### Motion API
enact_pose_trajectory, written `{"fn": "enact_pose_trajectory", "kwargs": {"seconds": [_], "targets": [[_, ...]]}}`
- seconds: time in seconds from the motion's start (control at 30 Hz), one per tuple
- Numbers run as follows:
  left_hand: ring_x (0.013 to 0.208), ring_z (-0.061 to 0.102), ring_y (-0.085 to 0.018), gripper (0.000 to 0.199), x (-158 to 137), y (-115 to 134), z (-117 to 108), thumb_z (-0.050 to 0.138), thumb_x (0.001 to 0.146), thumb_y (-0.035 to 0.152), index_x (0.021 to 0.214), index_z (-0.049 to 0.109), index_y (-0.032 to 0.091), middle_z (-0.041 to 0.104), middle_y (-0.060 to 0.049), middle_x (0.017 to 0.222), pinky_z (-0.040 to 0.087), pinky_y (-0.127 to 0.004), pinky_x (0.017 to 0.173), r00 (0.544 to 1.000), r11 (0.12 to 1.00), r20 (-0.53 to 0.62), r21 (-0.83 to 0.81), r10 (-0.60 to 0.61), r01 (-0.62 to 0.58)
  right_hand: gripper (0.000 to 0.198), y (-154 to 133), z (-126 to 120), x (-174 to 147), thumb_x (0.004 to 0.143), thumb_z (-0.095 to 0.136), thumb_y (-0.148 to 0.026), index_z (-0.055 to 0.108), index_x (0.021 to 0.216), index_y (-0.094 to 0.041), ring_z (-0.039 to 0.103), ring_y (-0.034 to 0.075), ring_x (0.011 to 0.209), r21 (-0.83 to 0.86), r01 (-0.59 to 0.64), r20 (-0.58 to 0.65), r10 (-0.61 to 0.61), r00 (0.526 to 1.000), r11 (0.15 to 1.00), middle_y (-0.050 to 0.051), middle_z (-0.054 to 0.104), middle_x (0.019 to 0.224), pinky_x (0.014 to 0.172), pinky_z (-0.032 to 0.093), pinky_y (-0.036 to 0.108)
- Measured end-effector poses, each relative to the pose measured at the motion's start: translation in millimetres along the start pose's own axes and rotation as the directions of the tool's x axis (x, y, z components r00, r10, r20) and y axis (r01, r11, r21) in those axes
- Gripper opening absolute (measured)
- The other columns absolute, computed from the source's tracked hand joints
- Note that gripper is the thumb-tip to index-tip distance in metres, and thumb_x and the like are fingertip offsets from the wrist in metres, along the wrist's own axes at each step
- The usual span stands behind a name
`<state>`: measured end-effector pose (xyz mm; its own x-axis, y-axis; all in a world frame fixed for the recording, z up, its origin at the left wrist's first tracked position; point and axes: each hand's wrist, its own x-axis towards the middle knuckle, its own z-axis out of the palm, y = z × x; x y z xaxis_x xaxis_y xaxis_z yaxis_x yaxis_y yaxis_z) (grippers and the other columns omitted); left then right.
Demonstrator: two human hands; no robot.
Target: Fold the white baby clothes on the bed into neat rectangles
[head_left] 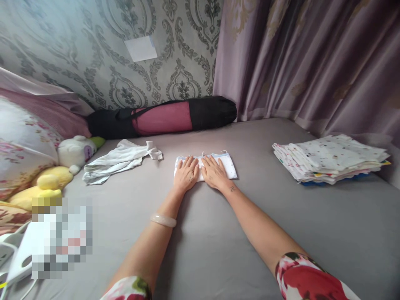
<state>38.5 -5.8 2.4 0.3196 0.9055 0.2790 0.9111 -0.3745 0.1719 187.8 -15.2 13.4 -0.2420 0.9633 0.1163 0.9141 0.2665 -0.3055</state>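
A small folded white cloth garment (231, 170) with a pale blue edge and thin ties lies flat on the grey bed sheet (250, 216). My left hand (186, 173) rests palm down on its left part, fingers stretched out. On its middle and right part lies my right hand (214, 171), also flat with the fingers extended. The two hands are close side by side with a narrow gap, and they cover much of the cloth.
A crumpled white garment (121, 159) lies to the left. Folded printed cloths (334, 156) are stacked at the right. A long black and maroon bag (165, 118) lies along the wall. Plush toys (75, 151) and a white power strip (9, 254) are at the left.
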Motion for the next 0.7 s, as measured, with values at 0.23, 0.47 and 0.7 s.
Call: {"fn": "enact_pose_trajectory", "kwargs": {"seconds": [0.23,0.47,0.7], "targets": [[0.128,0.052,-0.024,0.04,-1.9,-4.2,5.7,0.027,0.099,0.027,0.126,0.053,0.012,0.061,-0.016,0.131,0.035,-0.041,0.109,0.973,0.999,-0.23,-0.042,-0.012,0.002,0.053,-16.2,8.7,0.1,0.099,0.026,-0.028,0.04,0.146,-0.008,0.021,0.024,0.146,-0.019,0.11,-0.087,-0.111,0.99,0.994,0.011,0.035,0.155,0.119,0.008,0.047],[0.122,0.057,-0.023,0.036,-1.4,-5.0,4.5,0.031,0.098,0.023,0.126,0.051,0.012,0.064,-0.015,0.126,0.039,-0.039,0.106,0.986,1.0,-0.167,-0.011,-0.002,0.0,0.054,-17.5,18.1,0.3,0.098,0.025,-0.027,0.039,0.147,-0.008,0.024,0.025,0.145,-0.02,0.097,-0.061,-0.098,0.993,0.995,0.011,0.035,0.155,0.119,0.011,0.047],[0.131,0.049,-0.022,0.044,-2.8,-0.4,0.1,0.026,0.1,0.028,0.134,0.049,0.013,0.057,-0.014,0.138,0.032,-0.04,0.112,0.995,0.999,-0.093,0.014,-0.044,0.046,0.055,-10.9,2.4,0.8,0.099,0.025,-0.029,0.035,0.149,-0.009,0.021,0.023,0.146,0.037,0.044,-0.016,-0.044,0.999,0.998,0.011,0.029,0.158,0.119,0.01,0.045]]}}
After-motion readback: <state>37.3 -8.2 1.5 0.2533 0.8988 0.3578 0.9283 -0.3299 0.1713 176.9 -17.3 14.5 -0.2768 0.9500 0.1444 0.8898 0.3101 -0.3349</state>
